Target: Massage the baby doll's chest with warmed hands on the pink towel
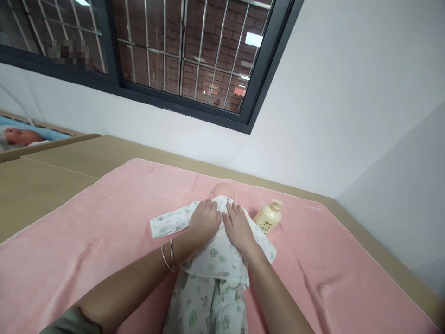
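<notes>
A baby doll (223,189) lies on a pink blanket (121,195), its head at the far end. It is dressed in a white patterned top (217,253) and matching trousers (194,301). My left hand (205,221) lies flat on the left side of the doll's chest, fingers stretched out. On the right side of the chest rests my right hand (239,227), also flat with its fingers extended. One sleeve (170,221) stretches out to the left; the other slants down to the right, partly behind my right arm. Most of the doll's face is hidden.
Right of the doll, a pale yellow pump bottle (269,216) leans on the blanket. A wooden surface (69,162) runs under it, against a white wall (330,93) with a barred window (187,51). Another doll (24,136) lies in a wooden-edged bed at the far left.
</notes>
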Action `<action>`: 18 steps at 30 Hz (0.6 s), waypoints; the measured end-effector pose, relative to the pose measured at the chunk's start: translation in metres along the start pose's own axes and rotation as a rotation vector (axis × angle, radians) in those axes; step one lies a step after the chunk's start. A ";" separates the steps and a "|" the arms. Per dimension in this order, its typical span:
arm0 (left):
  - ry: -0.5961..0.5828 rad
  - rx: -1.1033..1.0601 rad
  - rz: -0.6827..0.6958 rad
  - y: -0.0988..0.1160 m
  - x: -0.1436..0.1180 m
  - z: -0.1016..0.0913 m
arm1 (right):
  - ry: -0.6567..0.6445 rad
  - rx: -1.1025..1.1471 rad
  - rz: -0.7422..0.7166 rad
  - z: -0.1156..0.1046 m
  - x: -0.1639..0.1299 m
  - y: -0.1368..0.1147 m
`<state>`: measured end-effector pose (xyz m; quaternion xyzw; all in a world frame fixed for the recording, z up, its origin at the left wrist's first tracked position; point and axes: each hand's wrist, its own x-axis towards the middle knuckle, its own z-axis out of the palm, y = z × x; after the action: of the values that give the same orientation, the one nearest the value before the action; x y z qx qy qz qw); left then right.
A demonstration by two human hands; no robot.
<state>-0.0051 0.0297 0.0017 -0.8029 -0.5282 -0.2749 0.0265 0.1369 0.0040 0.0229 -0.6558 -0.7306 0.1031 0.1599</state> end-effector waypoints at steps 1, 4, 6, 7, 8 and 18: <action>0.005 0.046 0.027 0.005 -0.004 -0.002 | -0.014 0.024 -0.003 -0.002 0.004 0.007; -0.026 0.103 0.074 0.012 -0.009 -0.006 | -0.021 0.022 0.027 -0.005 0.010 0.016; -0.050 0.070 0.065 0.009 -0.005 -0.009 | -0.008 -0.027 0.055 -0.005 0.007 0.009; -0.067 0.036 0.045 0.005 -0.002 -0.010 | 0.002 -0.062 0.075 -0.004 0.004 0.002; -0.090 -0.005 0.013 0.001 0.002 -0.011 | 0.015 -0.104 0.100 -0.003 0.000 -0.006; -0.094 0.080 -0.024 0.006 0.004 -0.011 | 0.014 -0.135 0.121 -0.008 -0.006 -0.015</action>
<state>-0.0035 0.0268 0.0139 -0.8069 -0.5490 -0.2158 0.0304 0.1268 -0.0038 0.0353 -0.7086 -0.6939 0.0587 0.1138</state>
